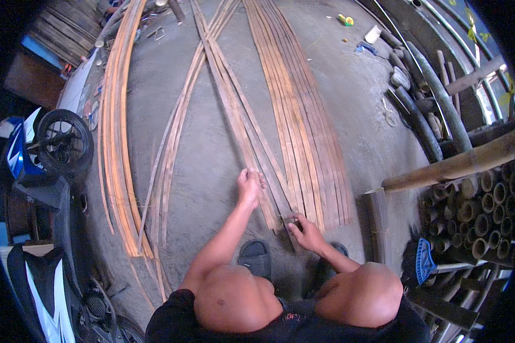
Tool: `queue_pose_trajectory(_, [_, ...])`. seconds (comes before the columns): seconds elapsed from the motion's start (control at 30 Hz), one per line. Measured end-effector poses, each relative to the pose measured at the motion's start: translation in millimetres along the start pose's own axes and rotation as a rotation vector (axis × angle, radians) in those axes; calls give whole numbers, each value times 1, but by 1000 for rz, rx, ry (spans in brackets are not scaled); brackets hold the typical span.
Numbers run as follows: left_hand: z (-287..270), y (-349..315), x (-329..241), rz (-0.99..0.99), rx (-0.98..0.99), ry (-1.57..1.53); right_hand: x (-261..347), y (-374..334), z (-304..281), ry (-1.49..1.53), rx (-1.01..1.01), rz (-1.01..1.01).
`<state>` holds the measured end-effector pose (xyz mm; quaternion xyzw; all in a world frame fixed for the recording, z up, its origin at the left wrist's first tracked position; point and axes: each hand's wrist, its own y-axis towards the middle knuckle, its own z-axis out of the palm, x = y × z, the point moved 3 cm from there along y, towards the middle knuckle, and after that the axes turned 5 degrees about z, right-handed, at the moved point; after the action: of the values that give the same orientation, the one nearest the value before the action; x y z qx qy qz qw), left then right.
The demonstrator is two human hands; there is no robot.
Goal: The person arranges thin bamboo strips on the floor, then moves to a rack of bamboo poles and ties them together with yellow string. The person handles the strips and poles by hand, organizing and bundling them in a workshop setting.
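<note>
Bare bent knees [234,300], left hand [249,187] with fingers curled on a long wooden strip [234,123] slanting across the grey floor [209,194], right hand [305,231] with fingers bent by its near end, any pinch unclear, flat slats [296,123] side by side to the right.

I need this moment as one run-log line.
left hand: curled over long wooden strips, grip unclear | right hand: near their lower ends | beside: flat row of strips

I see long, flat, wood-like strips [294,108] in orange-brown and greyish-brown bands, a grey concrete floor [206,140], and a black motorcycle panel [46,291] with a white zigzag.
</note>
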<state>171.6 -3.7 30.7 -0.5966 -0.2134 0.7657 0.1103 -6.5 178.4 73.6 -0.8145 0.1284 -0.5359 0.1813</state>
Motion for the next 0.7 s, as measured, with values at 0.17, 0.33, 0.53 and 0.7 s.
queue_pose_trajectory(0.17, [-3, 4, 8, 33, 97, 132, -12, 6, -40, 23, -127, 51])
queue_pose_trajectory(0.33, [-17, 3, 18, 557, -191, 1118, -9, 17, -71, -56, -233, 63])
queue_pose_trajectory(0.53, [53, -33, 16, 492, 359, 1409, -22, 22, -50, -153, -192, -120])
queue_pose_trajectory(0.7, [66, -50, 27, 810, 375, 1537, -36, 17, -34, -336, -164, -145])
